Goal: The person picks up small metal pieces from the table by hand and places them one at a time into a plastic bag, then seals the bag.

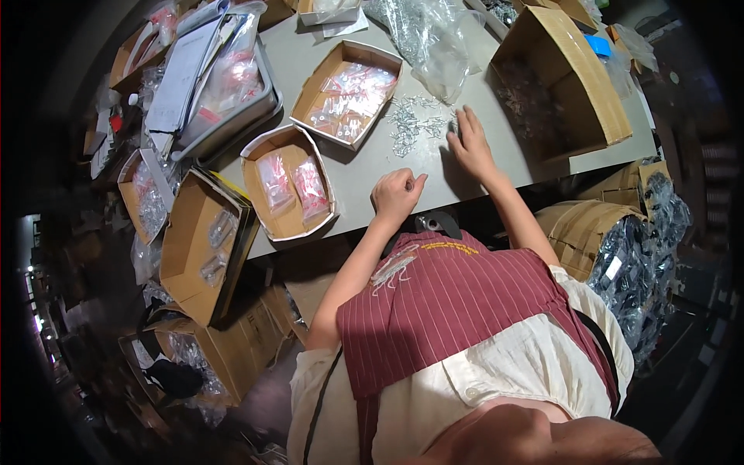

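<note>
A loose pile of small shiny metal pieces (404, 128), which look like screws, lies on the grey tabletop in front of me. My right hand (471, 147) is beside its right end, fingers stretched out and low over the table. Nearer the table's front edge, my left hand (397, 195) is curled into a fist with the thumb to the right; whatever is inside is hidden. Beyond the pile lies a clear plastic bag (434, 46) with more metal pieces. Left of the pile, a shallow cardboard tray (316, 81) holds several small clear packets with red print.
A second cardboard tray (291, 221) with red-printed packets sits at the table's front left. A grey bin (267, 105) with papers and bags stands behind it. On the right a large open cardboard box (593, 93) lies tipped toward me. Wrapped dark goods (632, 263) stand below it.
</note>
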Demonstrator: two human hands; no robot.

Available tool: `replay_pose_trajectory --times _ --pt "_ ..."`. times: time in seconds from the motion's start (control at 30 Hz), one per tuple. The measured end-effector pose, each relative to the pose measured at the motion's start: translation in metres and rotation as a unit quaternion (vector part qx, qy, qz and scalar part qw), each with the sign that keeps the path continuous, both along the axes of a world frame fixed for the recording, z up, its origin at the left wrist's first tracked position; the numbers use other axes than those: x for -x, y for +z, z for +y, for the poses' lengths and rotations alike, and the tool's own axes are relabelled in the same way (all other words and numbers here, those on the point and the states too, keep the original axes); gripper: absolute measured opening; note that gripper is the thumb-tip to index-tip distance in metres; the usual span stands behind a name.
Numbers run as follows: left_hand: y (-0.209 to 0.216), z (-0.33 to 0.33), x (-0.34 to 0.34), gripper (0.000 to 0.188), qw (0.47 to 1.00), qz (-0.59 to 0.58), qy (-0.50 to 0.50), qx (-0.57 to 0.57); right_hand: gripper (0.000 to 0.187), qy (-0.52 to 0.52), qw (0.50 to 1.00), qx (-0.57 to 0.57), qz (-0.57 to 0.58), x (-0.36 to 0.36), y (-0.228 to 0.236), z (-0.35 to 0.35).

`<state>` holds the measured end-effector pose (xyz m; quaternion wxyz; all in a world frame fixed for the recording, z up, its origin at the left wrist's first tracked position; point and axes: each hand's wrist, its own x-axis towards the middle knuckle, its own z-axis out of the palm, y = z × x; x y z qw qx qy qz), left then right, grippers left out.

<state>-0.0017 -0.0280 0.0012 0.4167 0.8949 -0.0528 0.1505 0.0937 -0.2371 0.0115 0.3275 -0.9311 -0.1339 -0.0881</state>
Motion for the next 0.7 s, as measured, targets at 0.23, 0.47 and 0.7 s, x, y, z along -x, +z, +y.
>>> replay_pose_trajectory --times 0.23,0.47,0.7 --pt "0.002 -0.001 0.000 0.040 1.000 0.009 0.022 0.013 0.093 0.130 0.976 0.174 0.018 0.010 -0.014 0.032" --pt "0.003 -0.002 0.000 0.041 0.999 0.008 0.035 0.024 0.082 0.146 0.953 0.260 -0.049 0.037 -0.012 0.025" --pt "0.000 0.000 0.000 0.039 0.999 0.018 0.027 0.024 0.081 0.161 0.949 0.270 -0.021 0.050 0.003 0.006"
